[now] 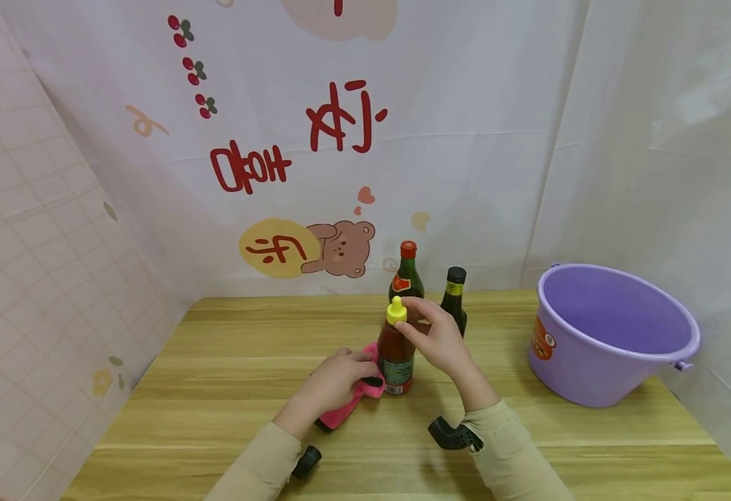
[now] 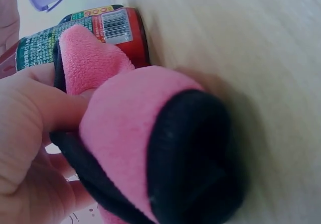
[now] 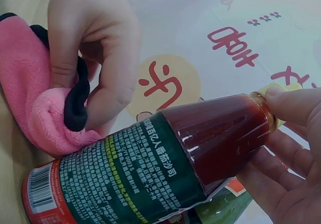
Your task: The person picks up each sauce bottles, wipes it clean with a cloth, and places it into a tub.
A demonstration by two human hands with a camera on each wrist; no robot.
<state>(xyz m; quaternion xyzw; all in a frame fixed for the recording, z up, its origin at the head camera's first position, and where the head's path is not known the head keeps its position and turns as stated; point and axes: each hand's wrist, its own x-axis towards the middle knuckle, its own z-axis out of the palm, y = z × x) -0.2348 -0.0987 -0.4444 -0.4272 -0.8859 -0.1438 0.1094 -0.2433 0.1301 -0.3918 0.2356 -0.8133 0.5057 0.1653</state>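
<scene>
On the table (image 1: 228, 390) a sauce bottle (image 1: 396, 358) stands upright near the middle. The cloth (image 1: 353, 400) lies on the table just left of the bottle's base and touches it, with the left hand (image 1: 334, 379) on it. The right hand (image 1: 441, 341) is to the right of the bottle, its fingers at the cap (image 1: 396, 310) on top. Behind the sauce bottle stand two taller bottles side by side, one (image 1: 406, 278) directly behind, the other (image 1: 454, 299) to its right. The bucket (image 1: 610, 334) sits on the table well to the right, near the edge. A curtain (image 1: 340, 139) hangs behind the table.
</scene>
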